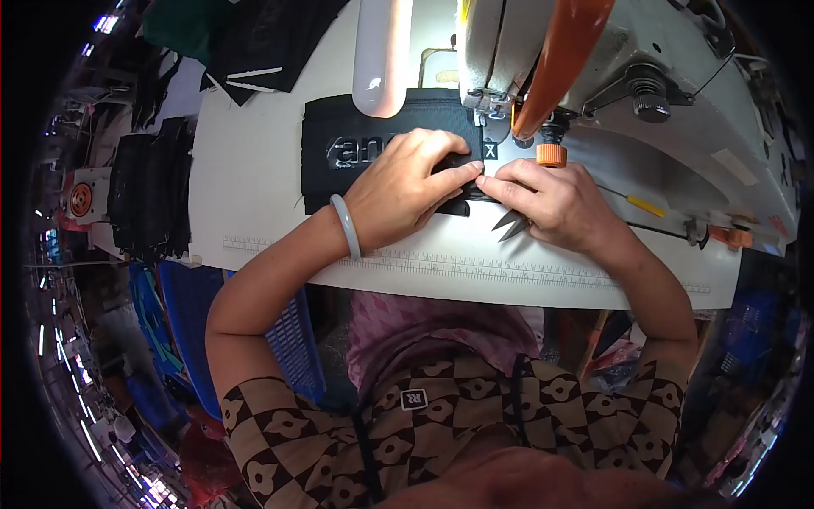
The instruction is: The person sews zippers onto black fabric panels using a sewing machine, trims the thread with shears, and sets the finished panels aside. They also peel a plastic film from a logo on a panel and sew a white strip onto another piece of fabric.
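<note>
A dark fabric piece with raised lettering lies flat on the white sewing table, its upper right part by the sewing machine's presser foot. My left hand rests on the fabric, thumb and fingertips pinching its right edge. My right hand meets it there, thumb and index finger pressed together at the same edge. A small black label with a white mark sticks out just above the fingertips. From under my right hand poke the pointed blades of thread snips; their handle is hidden in the palm.
The sewing machine fills the upper right, with a white lamp beside it. A printed ruler runs along the table's front. Dark fabric stacks are at the left. A blue basket stands below, and a yellow-handled tool lies right.
</note>
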A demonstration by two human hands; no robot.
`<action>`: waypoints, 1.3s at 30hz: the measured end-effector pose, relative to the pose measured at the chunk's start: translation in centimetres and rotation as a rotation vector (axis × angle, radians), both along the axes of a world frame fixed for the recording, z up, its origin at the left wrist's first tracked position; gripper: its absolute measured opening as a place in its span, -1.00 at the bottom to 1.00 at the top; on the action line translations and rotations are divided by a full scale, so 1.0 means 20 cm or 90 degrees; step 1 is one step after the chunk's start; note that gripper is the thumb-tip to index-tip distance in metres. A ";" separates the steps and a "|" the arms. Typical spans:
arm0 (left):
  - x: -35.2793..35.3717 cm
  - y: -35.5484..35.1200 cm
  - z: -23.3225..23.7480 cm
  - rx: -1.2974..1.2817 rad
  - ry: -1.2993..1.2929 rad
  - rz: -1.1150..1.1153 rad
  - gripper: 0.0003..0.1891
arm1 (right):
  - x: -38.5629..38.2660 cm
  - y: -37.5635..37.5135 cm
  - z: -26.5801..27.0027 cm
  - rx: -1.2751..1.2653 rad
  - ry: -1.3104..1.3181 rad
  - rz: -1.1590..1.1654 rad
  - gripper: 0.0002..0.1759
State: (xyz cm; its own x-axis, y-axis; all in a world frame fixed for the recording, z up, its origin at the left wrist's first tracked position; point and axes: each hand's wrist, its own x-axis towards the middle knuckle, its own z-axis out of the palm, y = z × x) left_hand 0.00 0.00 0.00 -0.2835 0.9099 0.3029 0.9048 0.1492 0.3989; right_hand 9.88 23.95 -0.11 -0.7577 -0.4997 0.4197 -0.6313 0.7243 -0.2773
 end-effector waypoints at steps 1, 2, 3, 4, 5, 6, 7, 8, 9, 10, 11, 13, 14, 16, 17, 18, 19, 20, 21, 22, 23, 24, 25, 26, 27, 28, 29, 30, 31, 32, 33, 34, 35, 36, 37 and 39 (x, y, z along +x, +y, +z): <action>-0.01 0.00 0.00 0.014 -0.026 -0.002 -0.55 | 0.00 0.00 0.00 -0.009 -0.018 -0.003 -0.65; -0.01 0.00 -0.01 0.028 -0.050 -0.003 -0.59 | 0.01 0.00 -0.01 -0.017 -0.036 -0.006 -0.64; -0.01 0.00 -0.01 0.044 -0.081 -0.005 -0.63 | 0.01 -0.01 0.00 -0.023 -0.060 -0.009 -0.63; -0.01 -0.01 -0.01 0.041 -0.077 -0.006 -0.63 | 0.01 -0.01 0.00 -0.026 -0.056 -0.010 -0.63; 0.01 0.00 -0.03 0.050 -0.049 -0.005 -0.64 | 0.01 0.00 0.01 -0.024 -0.063 -0.013 -0.63; 0.02 0.00 -0.05 0.061 -0.021 -0.004 -0.65 | 0.01 0.00 0.02 -0.020 -0.070 -0.016 -0.63; 0.02 0.01 -0.06 0.072 0.005 -0.003 -0.66 | 0.00 0.01 0.02 -0.017 -0.079 -0.018 -0.63; 0.01 0.01 -0.06 0.071 0.004 -0.004 -0.66 | 0.00 0.02 0.02 -0.017 -0.080 -0.019 -0.63; 0.01 0.01 -0.05 0.072 0.011 -0.011 -0.66 | -0.01 0.02 0.01 -0.019 -0.087 -0.021 -0.63; 0.00 0.01 -0.05 0.074 0.017 -0.018 -0.66 | -0.01 0.02 0.01 -0.021 -0.095 -0.023 -0.62; -0.01 0.01 -0.04 0.078 0.023 -0.023 -0.66 | -0.01 0.03 0.01 -0.020 -0.104 -0.022 -0.61; -0.05 0.01 -0.04 0.094 0.010 -0.026 -0.66 | -0.03 0.03 0.02 -0.020 -0.101 -0.025 -0.61; -0.07 0.01 -0.04 0.107 -0.003 -0.033 -0.66 | -0.04 0.02 0.02 -0.023 -0.096 -0.031 -0.60; -0.11 0.02 -0.05 0.119 -0.015 -0.040 -0.67 | -0.06 0.03 0.02 -0.027 -0.092 -0.037 -0.60; -0.12 0.03 -0.06 0.111 -0.003 -0.037 -0.68 | -0.07 0.04 0.00 -0.023 -0.079 -0.044 -0.57; -0.13 0.03 -0.07 0.101 0.009 -0.034 -0.69 | -0.07 0.04 -0.01 -0.020 -0.065 -0.051 -0.54; -0.15 0.04 -0.07 0.092 0.022 -0.031 -0.71 | -0.08 0.04 -0.02 -0.016 -0.051 -0.058 -0.51; -0.16 0.04 -0.07 0.091 0.023 -0.031 -0.71 | -0.08 0.04 -0.03 -0.017 -0.050 -0.058 -0.51; -0.18 0.05 -0.07 0.076 0.022 -0.028 -0.72 | -0.08 0.04 -0.03 -0.015 -0.055 -0.074 -0.46; -0.20 0.05 -0.06 0.061 0.022 -0.023 -0.74 | -0.08 0.03 -0.03 -0.012 -0.060 -0.090 -0.40; -0.21 0.06 -0.05 0.047 0.022 -0.019 -0.75 | -0.07 0.03 -0.04 -0.010 -0.065 -0.106 -0.35; -0.23 0.06 -0.05 0.048 0.023 -0.018 -0.75 | -0.07 0.03 -0.04 -0.008 -0.064 -0.105 -0.35; -0.23 0.07 -0.04 0.048 0.031 -0.008 -0.77 | -0.07 0.04 -0.05 0.029 -0.086 -0.130 -0.30; -0.24 0.08 -0.03 0.046 0.040 0.002 -0.78 | -0.06 0.04 -0.07 0.065 -0.107 -0.155 -0.25; -0.25 0.08 -0.02 0.045 0.049 0.012 -0.80 | -0.06 0.04 -0.08 0.101 -0.129 -0.179 -0.20; -0.26 0.09 -0.02 0.045 0.050 0.013 -0.80 | -0.06 0.04 -0.09 0.101 -0.127 -0.178 -0.20; -0.27 0.09 -0.02 0.039 0.048 0.020 -0.81 | -0.06 0.05 -0.09 0.088 -0.135 -0.178 -0.18; -0.28 0.09 -0.02 0.033 0.046 0.027 -0.81 | -0.06 0.05 -0.10 0.075 -0.143 -0.178 -0.17; -0.29 0.09 -0.02 0.027 0.044 0.035 -0.82 | -0.06 0.05 -0.11 0.069 -0.147 -0.177 -0.16; -0.28 0.09 -0.02 0.027 0.045 0.036 -0.82 | -0.06 0.06 -0.11 0.062 -0.150 -0.176 -0.15; -0.28 0.10 -0.02 0.028 0.048 0.042 -0.83 | -0.06 0.06 -0.12 0.063 -0.153 -0.176 -0.16; -0.28 0.10 -0.02 0.028 0.050 0.047 -0.83 | -0.06 0.07 -0.12 0.064 -0.156 -0.176 -0.16; -0.28 0.10 -0.02 0.029 0.052 0.053 -0.83 | -0.06 0.07 -0.13 0.065 -0.157 -0.175 -0.16; -0.27 0.10 -0.02 0.029 0.053 0.054 -0.83 | -0.06 0.07 -0.13 0.065 -0.158 -0.175 -0.17; -0.27 0.10 -0.02 0.030 0.061 0.056 -0.84 | -0.06 0.07 -0.13 0.063 -0.158 -0.173 -0.18; -0.27 0.10 -0.01 0.033 0.076 0.060 -0.84 | -0.06 0.07 -0.13 0.061 -0.159 -0.170 -0.20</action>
